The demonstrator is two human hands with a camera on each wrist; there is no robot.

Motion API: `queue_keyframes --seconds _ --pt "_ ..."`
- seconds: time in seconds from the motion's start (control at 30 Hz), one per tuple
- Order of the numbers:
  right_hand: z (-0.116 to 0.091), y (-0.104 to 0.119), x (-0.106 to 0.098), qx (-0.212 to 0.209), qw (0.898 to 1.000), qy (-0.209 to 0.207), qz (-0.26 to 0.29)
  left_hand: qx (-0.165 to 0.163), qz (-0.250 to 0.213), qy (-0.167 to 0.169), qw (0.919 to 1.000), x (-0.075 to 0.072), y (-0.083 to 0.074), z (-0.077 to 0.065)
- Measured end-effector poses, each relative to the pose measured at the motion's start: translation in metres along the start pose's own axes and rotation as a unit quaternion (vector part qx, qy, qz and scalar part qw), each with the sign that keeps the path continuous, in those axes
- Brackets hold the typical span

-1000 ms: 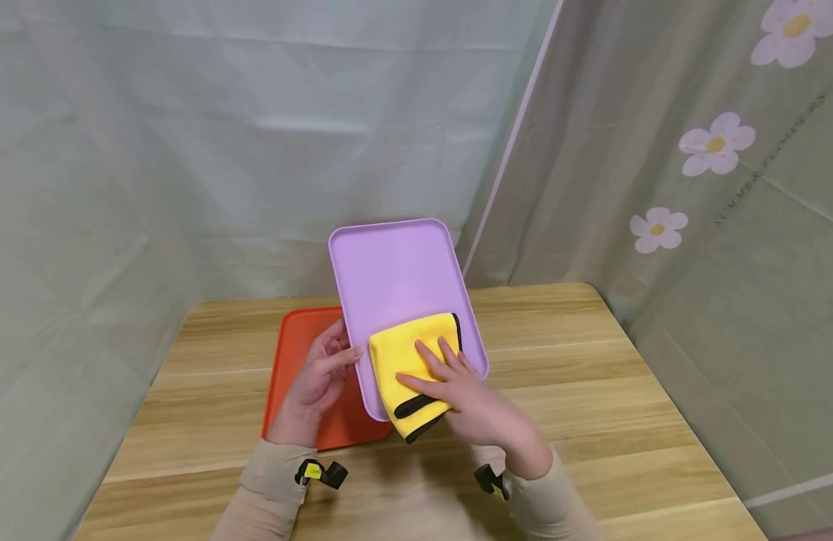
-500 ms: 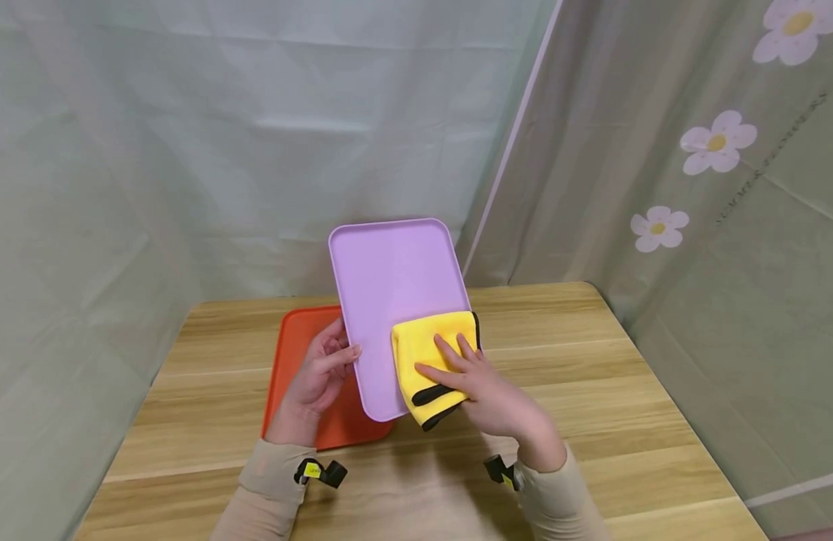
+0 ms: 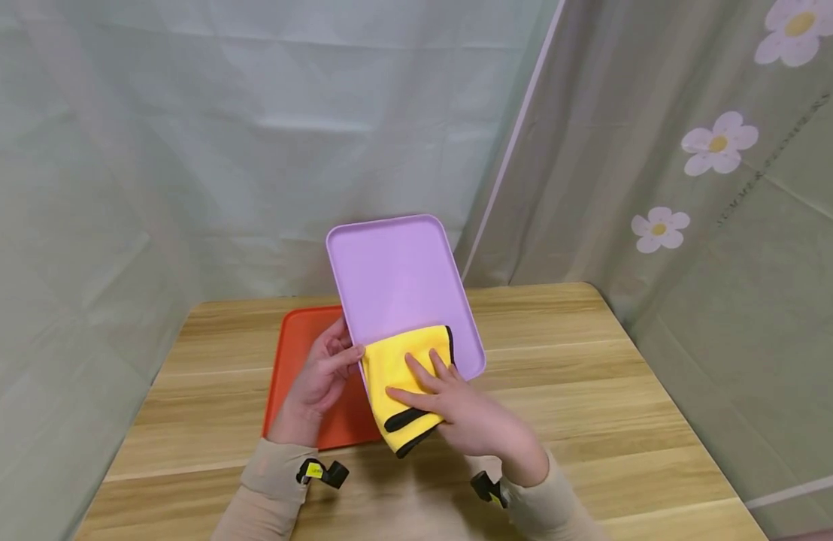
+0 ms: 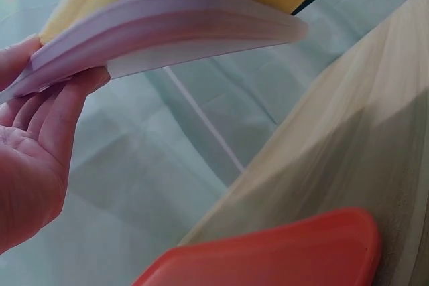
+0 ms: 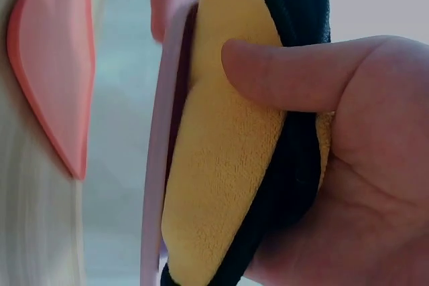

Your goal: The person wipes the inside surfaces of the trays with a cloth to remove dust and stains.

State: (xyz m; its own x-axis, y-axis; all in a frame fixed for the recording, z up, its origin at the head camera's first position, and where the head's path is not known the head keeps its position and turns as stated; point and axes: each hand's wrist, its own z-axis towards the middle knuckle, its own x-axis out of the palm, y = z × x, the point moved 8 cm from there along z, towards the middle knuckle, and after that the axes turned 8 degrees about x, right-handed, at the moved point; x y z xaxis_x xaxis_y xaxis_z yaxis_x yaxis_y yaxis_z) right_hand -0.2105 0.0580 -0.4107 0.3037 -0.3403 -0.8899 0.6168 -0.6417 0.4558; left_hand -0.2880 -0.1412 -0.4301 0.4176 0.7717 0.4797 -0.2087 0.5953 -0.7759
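My left hand (image 3: pixel 318 379) pinches the left rim of a lilac tray (image 3: pixel 396 278), thumb on the front and fingers behind, and holds it tilted up above the table. A folded yellow cloth (image 3: pixel 383 368) with black edging lies against the tray's lower part, reaching past its bottom edge. With fingers spread and straight, my right hand (image 3: pixel 467 413) presses the cloth to the tray. The right wrist view shows the thumb lying along the yellow cloth (image 5: pixel 221 138). From below, the left wrist view shows the underside of the lilac tray (image 4: pixel 174 25).
An orange-red tray (image 3: pixel 298 346) lies on the wooden table (image 3: pixel 565 361) behind my left hand, partly covered by the lilac tray. Pale curtains (image 3: pixel 288 150) surround the table at the back and sides, with printed flowers on the right.
The cloth under my right hand first slid right across the tray, then back left and slightly down, to the left rim. My left hand keeps its hold, with the tray nearly still.
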Motion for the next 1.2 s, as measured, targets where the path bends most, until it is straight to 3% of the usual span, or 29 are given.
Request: queue_keyframes --seconds 0.23,0.47,0.83,1.2 --pt "-0.002 0.005 0.0 -0.002 1.0 -0.005 0.001 0.008 -0.002 -0.002 1.0 0.002 -0.003 0.0" --pt "-0.008 -0.007 -0.011 -0.005 1.0 -0.018 0.013 0.023 -0.007 -0.003 0.9997 0.0 -0.004 -0.001" --pt "-0.017 -0.036 -0.026 0.054 0.996 -0.022 0.061 0.025 -0.022 -0.004 0.9994 -0.003 -0.005 0.001" --pt "-0.01 -0.019 -0.014 0.055 0.998 0.019 0.037 0.027 -0.01 -0.005 0.9996 -0.005 -0.005 0.001"
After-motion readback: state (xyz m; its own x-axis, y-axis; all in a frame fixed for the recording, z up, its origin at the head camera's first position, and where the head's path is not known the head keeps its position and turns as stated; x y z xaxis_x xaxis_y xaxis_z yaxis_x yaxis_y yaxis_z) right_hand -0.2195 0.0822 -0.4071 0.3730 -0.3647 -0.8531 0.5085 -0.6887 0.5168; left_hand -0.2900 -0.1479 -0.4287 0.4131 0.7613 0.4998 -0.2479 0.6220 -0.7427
